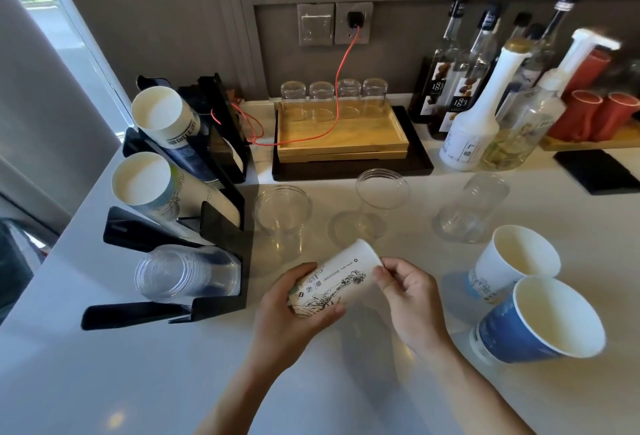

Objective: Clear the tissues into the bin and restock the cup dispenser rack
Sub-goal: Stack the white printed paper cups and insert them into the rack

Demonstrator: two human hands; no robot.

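Note:
A white paper cup with a dark line drawing lies tilted above the counter, held by both hands. My left hand wraps its base end and my right hand pinches its rim. The black cup dispenser rack stands at the left with two rows of paper cups and a bottom row of clear plastic cups. Two paper cups stand at the right: a white one and a blue one. No tissues or bin are in view.
Clear plastic cups stand loose on the white counter beyond my hands. A wooden tray with upturned glasses sits at the back, a red cable across it. Syrup bottles and red cups crowd the back right.

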